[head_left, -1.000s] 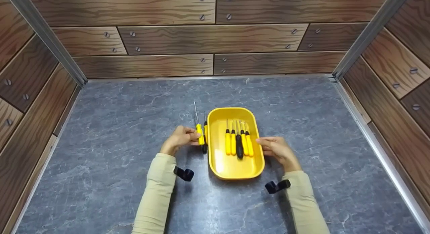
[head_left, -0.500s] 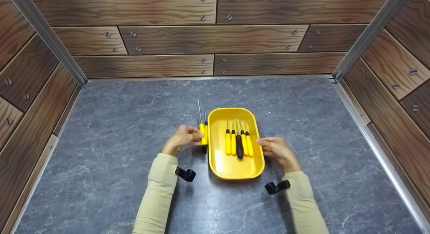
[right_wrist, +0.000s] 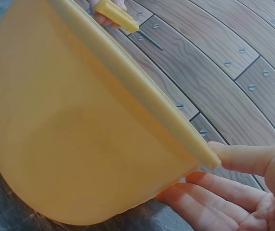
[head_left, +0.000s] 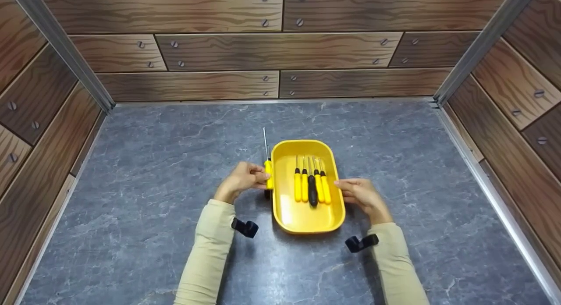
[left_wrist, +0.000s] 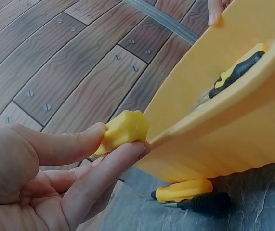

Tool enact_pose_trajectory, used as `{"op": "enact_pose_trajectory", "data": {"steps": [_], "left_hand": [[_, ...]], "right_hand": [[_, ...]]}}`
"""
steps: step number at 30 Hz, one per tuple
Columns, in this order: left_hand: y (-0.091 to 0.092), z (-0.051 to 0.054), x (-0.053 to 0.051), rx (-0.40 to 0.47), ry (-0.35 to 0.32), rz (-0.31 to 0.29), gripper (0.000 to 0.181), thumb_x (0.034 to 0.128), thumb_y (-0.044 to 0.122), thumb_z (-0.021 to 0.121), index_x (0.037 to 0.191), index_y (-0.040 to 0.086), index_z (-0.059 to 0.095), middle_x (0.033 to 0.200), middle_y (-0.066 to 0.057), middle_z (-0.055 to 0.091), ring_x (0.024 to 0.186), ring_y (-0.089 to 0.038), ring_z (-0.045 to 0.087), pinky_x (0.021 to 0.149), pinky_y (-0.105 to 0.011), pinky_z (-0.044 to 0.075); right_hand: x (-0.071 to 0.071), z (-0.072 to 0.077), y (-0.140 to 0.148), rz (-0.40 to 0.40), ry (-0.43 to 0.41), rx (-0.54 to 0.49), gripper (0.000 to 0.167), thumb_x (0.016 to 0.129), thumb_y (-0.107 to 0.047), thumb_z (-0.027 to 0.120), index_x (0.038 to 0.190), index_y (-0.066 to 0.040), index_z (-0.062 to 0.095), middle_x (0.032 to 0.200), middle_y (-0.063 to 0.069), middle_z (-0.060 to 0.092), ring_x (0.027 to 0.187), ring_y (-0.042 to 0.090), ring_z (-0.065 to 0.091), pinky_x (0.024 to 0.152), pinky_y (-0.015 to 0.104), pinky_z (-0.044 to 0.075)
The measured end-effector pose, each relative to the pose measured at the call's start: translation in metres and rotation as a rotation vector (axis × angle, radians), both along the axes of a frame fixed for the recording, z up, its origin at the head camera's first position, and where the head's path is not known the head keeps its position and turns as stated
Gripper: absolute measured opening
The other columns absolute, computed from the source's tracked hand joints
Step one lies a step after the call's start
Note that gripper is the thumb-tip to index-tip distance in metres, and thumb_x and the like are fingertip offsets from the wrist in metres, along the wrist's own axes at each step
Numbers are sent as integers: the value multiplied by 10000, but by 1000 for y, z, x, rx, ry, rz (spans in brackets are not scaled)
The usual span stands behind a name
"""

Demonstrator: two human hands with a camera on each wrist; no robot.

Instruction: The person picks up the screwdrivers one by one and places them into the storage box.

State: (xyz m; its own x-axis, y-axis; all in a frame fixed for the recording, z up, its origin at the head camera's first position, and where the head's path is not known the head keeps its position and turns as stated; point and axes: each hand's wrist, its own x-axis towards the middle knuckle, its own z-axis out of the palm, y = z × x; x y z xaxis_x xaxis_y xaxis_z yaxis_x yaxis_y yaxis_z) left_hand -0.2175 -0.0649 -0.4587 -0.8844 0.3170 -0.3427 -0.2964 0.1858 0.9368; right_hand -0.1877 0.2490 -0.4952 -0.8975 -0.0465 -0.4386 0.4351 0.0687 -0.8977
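Observation:
My left hand point(head_left: 243, 179) pinches a screwdriver point(head_left: 268, 173) by its yellow handle between thumb and fingers, beside the left rim of a yellow plastic bin point(head_left: 294, 219). Its thin metal shaft points away from me. At the bin's right side, my right hand point(head_left: 361, 195) holds the rim, thumb on the edge and fingers against the outer wall, as the right wrist view shows. Inside the bin lie several screwdrivers in a row, mostly yellow-handled, plus a black-handled screwdriver point(head_left: 312, 192). In the left wrist view, a yellow-handled screwdriver point(left_wrist: 183, 190) and a black-handled one point(left_wrist: 207, 202) lie on the table against the bin's outer left wall.
The bin stands on a dark grey marbled tabletop point(head_left: 175, 147). Wood-patterned walls point(head_left: 280, 53) with metal edging enclose the back and both sides. Black wrist cameras are strapped over both sleeves.
My left hand has moved right with the yellow screwdriver, from a little left of the bin up to its left rim. The right hand and bin have stayed put.

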Motion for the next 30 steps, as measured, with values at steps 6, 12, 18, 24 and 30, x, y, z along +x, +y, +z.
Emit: {"op": "enact_pose_trajectory", "data": {"steps": [6,12,18,24,30], "left_hand": [[0,2,2,-13,8,-13,278,926,-18,577,1141,-194,564,823,-84,631,635,-94,656,839,-396,619],[0,2,2,-15,12,-29,281,929,-13,576,1142,-195,566,839,-96,631,634,-91,663,832,-389,622],[1,2,3,-26,11,-33,284,931,-8,574,1148,-192,566,834,-87,626,626,-86,654,856,-405,612],[2,2,3,-19,6,-36,277,931,-14,569,1141,-195,562,824,-69,614,628,-84,652,831,-375,625],[2,0,5,10,1,-21,260,926,-25,571,1122,-195,567,815,-64,621,637,-89,655,756,-303,643]], "right_hand": [[1,1,0,-7,-5,-2,521,916,-153,646,1294,166,483,856,-20,740,784,74,707,757,238,633],[1,0,-1,-14,-3,-10,518,912,-151,651,1286,168,488,831,-28,734,776,75,705,746,233,632],[2,0,-1,-23,0,7,510,911,-156,652,1278,163,499,845,-22,736,781,73,703,758,239,633],[2,2,-1,-22,-3,9,514,917,-161,645,1289,160,494,861,-13,738,787,79,704,759,243,634],[4,2,-1,-23,10,20,544,887,-201,690,1274,145,525,899,5,742,802,74,703,773,241,631]]}}
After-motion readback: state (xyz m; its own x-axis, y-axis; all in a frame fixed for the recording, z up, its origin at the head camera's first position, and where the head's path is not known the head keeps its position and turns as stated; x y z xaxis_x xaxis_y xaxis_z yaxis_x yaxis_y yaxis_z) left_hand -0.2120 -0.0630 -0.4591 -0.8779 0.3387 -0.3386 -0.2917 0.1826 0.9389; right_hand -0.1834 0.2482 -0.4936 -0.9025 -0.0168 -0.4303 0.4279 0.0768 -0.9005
